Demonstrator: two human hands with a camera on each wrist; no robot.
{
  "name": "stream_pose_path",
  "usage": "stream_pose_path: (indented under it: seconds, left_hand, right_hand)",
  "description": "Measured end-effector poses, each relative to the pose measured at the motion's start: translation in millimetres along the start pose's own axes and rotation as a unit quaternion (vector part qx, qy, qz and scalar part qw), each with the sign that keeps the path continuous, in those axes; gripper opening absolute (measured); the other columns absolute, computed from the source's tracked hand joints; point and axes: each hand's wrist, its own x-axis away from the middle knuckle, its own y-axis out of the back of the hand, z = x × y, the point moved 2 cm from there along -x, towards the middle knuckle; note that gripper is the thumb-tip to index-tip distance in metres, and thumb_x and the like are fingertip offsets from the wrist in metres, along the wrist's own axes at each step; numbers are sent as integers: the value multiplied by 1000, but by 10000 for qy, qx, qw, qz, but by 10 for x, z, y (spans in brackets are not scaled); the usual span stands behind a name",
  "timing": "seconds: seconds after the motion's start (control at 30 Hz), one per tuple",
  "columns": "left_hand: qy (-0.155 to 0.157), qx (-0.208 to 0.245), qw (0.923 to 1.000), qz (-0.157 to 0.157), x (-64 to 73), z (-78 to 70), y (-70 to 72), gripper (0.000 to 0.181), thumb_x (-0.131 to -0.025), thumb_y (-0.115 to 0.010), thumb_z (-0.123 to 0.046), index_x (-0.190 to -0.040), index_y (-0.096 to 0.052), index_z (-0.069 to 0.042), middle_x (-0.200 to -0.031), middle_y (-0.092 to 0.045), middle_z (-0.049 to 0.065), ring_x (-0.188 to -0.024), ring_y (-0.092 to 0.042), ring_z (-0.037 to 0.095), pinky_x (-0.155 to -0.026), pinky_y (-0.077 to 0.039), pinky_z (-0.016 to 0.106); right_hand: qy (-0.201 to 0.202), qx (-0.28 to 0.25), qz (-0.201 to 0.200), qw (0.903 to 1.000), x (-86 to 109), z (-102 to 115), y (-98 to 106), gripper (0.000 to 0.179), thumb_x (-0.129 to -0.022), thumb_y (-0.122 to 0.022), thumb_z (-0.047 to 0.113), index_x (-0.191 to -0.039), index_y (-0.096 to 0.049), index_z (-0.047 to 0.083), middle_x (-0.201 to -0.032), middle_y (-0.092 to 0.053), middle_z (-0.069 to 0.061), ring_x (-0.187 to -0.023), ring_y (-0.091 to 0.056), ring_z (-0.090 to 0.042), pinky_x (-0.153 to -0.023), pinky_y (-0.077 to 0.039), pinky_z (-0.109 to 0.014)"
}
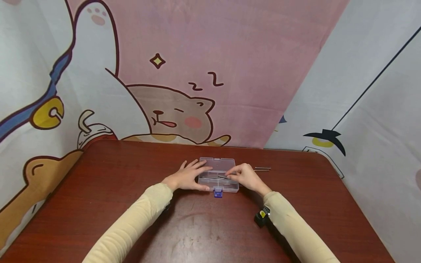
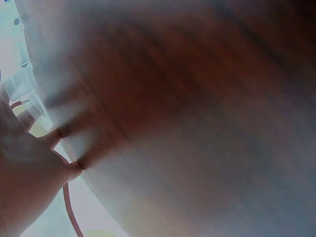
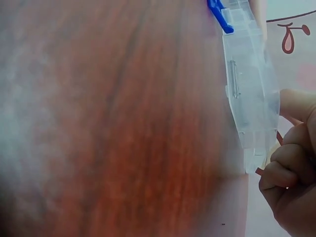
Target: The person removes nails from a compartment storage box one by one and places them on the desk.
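Note:
A clear plastic box (image 1: 218, 165) lies on the table with its lid raised at the far side and a blue latch (image 1: 217, 193) at the front. Thin metal rods (image 1: 210, 178) lie inside its compartments. Fingers spread, my left hand (image 1: 190, 176) rests against the box's left side; in the left wrist view part of that hand (image 2: 29, 163) shows beside the box. Over the right part of the box, my right hand (image 1: 246, 176) pinches what looks like a thin metal rod. The right wrist view shows its curled fingers (image 3: 289, 165) behind the box wall, hiding the fingertips' hold.
Two more thin metal rods (image 1: 262, 169) lie on the table just right of the box. The reddish-brown wooden table (image 1: 197, 230) reaches back to a cartoon-printed cloth (image 1: 243, 73).

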Motion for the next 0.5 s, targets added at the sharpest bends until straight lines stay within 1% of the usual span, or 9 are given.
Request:
stream_pose_path:
  seconds: [0.1, 0.17, 0.23, 0.3, 0.37, 0.5]
  left_hand:
    - [-32, 47, 10000, 9, 1, -2, -4, 85, -80, -62, -67, -151, -36, -28, -159, -21, 6, -144, -14, 37, -108, -7, 65]
    - [-44, 76, 10000, 14, 3, -5, -2, 84, -80, -62, -67, -150, -36, -28, -159, -21, 6, -144, -14, 37, -107, -7, 65]
    - [-46, 93, 9999, 13, 6, -7, 1, 84, -80, -63, -67, -150, -37, -28, -159, -21, 6, -144, -14, 37, -107, -7, 65]
    - [-26, 78, 10000, 35, 5, -4, 4, 84, -80, -62, -67, -150, -36, -29, -159, -21, 5, -144, -13, 36, -108, -6, 65]
    - [-24, 86, 9999, 46, 6, -2, 5, 83, -81, -62, -67, -150, -36, -29, -159, -21, 4, -144, -13, 36, -108, -6, 65]
    - [-19, 100, 9999, 46, 2, 0, 4, 84, -81, -63, -67, -150, -36, -29, -159, -21, 4, -144, -13, 35, -108, -5, 64]
  right_hand:
    - [29, 31, 81, 10000, -8, -4, -6, 8, -86, -73, 8, -91, -79, 8, -51, -51, 7, -41, -27, 1, -42, -25, -19]
    - [56, 53, 119, 9999, -11, -3, -8, 8, -85, -73, 7, -91, -79, 8, -59, -62, 5, -41, -27, 0, -43, -26, -19]
    - [72, 67, 143, 9998, -16, -1, -11, 8, -85, -74, 7, -91, -79, 8, -68, -69, 4, -42, -27, 0, -43, -27, -19]
    - [103, 99, 155, 9998, -21, 2, -11, 8, -85, -74, 7, -91, -79, 7, -74, -72, 2, -42, -28, -1, -43, -27, -20]
    - [134, 126, 169, 9997, -27, 4, -9, 8, -84, -75, 7, -91, -79, 7, -77, -73, 1, -44, -31, -1, -43, -29, -20]
    - [224, 186, 233, 9993, -38, 7, -1, 8, -83, -76, 7, -90, -80, 6, -83, -73, -2, -52, -42, -2, -48, -35, -21]
